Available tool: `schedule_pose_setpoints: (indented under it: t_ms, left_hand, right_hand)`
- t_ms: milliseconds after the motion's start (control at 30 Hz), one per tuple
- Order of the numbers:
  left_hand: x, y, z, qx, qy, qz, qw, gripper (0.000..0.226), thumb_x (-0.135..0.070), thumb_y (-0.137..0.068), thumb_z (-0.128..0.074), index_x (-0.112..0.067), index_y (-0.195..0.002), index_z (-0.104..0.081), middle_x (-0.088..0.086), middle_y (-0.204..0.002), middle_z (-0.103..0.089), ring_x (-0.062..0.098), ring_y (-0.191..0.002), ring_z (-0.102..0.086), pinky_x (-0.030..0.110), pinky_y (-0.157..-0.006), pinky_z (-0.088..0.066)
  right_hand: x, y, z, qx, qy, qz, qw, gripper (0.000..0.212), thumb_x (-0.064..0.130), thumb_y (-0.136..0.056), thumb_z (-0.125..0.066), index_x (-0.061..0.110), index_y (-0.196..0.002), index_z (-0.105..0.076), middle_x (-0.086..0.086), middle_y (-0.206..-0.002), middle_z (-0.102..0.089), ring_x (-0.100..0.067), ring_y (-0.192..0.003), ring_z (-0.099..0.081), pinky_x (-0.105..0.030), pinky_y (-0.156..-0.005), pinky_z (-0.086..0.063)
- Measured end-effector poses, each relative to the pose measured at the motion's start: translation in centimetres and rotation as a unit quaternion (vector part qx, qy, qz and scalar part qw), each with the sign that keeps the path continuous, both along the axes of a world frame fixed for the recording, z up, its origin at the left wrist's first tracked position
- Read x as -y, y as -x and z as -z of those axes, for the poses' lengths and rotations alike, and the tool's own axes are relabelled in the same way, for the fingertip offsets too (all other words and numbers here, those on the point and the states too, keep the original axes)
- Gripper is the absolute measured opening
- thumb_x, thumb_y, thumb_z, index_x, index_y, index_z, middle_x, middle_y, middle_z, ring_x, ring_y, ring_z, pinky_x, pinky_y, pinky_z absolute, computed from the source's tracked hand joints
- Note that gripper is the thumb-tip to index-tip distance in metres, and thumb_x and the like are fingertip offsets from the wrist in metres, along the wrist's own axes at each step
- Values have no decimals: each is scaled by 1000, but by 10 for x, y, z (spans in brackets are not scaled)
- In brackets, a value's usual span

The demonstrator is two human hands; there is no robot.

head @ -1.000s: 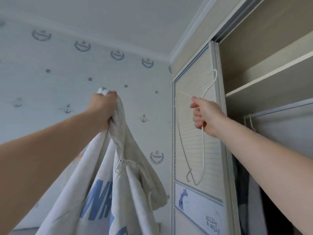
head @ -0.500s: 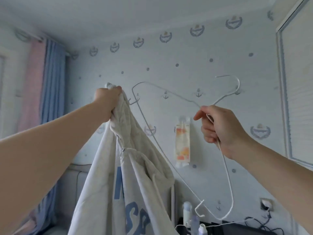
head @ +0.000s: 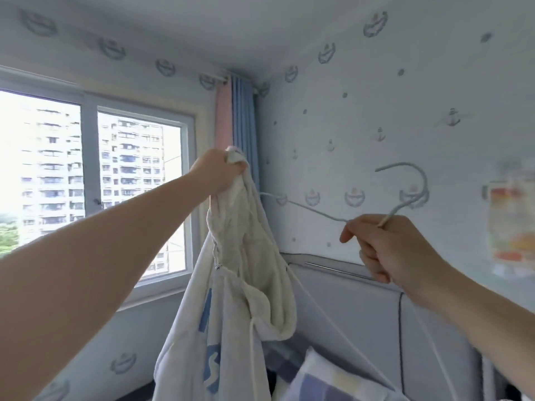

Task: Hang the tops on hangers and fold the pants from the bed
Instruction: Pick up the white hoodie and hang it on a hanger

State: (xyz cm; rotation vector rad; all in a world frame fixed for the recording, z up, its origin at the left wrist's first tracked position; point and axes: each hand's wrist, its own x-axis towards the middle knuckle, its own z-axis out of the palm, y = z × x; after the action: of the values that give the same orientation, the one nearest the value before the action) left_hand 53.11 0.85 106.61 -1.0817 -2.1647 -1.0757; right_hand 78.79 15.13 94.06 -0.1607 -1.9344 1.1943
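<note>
White hooded top (head: 231,285) held up just right of the window (head: 86,169), its upper fabric bunched in the left hand (head: 220,169), whose fingers are curled tightly around it. The garment hangs to below the window's sill. Farther right of the window, the right hand (head: 388,247) holds a white wire hanger (head: 391,213) below its hook, fingers clamped on the wire. One hanger arm points back toward the window, reaching the hood's edge.

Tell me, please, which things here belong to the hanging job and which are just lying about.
Job: hooded top, gripped by the left hand; wire hanger, gripped by the right hand.
Lying about: curtain, window, checked pillow, wall poster.
</note>
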Motion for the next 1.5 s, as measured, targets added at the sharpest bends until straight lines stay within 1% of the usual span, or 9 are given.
schedule_pose_setpoints:
  t_ms: [233,433,667,867,1033,1167,1333,1433,1500]
  left_hand:
    - [50,78,70,-171,164,-105,966,37,-39,-99,-52,-10,-79,-60,-3,-68,-48,5,-59,-41,19,-50,-26]
    - [100,156,143,-143,237,-166,946,34,-47,-94,-53,-28,-67,-46,-6,-75,-55,12,-64,-50,28,-54,-36]
    - [138,179,251,58,243,-79,965,28,-32,-87,-71,-29,-62,-58,-10,-63,-57,7,-56,-51,23,-48,-37]
    - [137,157,340,225,186,-47,955,23,-18,-84,-65,-14,-62,-59,-8,-54,-49,15,-54,-42,24,-50,-34]
    - [119,110,390,400,104,25,910,13,-14,-83,-60,-6,-73,-57,-4,-55,-41,11,-43,-34,17,-41,-28]
    - [101,68,420,451,55,61,889,18,-17,-81,-60,0,-83,-55,1,-63,-43,12,-50,-38,19,-43,-28]
    - [90,39,445,498,72,86,860,18,-7,-83,-58,-13,-67,-52,-2,-59,-44,8,-50,-44,18,-43,-37]
    - [84,32,448,517,63,110,846,11,-5,-83,-58,0,-73,-56,6,-66,-47,13,-59,-48,23,-50,-40]
    - [82,33,447,550,48,118,826,15,-2,-86,-57,12,-89,-58,10,-73,-52,19,-66,-54,29,-57,-47]
  right_hand:
    - [71,114,65,61,35,-37,997,30,13,-104,-45,5,-80,-62,-6,-45,-34,-18,-38,-27,-24,-40,-23]
    - [101,160,128,85,116,-104,984,34,2,-103,-41,1,-73,-56,0,-42,-28,-13,-32,-20,-13,-34,-19]
    - [132,187,231,155,216,-132,955,34,6,-104,-43,3,-72,-55,2,-45,-25,-10,-33,-20,-12,-37,-19]
    - [148,198,317,194,131,-88,968,31,10,-101,-51,1,-72,-57,5,-44,-31,-10,-40,-28,-22,-41,-25]
    - [147,211,370,216,77,-37,973,29,15,-97,-48,7,-70,-56,8,-44,-37,-6,-42,-34,-17,-44,-25]
    - [150,218,400,267,148,-49,951,34,7,-97,-49,14,-64,-51,8,-51,-39,-6,-45,-32,-24,-48,-26]
    - [142,205,401,252,202,-145,935,50,8,-97,-49,36,-60,-64,19,-50,-50,2,-49,-43,-14,-52,-35]
    - [136,204,398,265,239,-194,914,66,-6,-99,-46,41,-59,-69,18,-52,-57,5,-52,-51,-11,-53,-39]
    - [135,204,395,261,264,-195,908,54,1,-95,-50,36,-57,-69,15,-51,-55,3,-49,-48,-13,-50,-38]
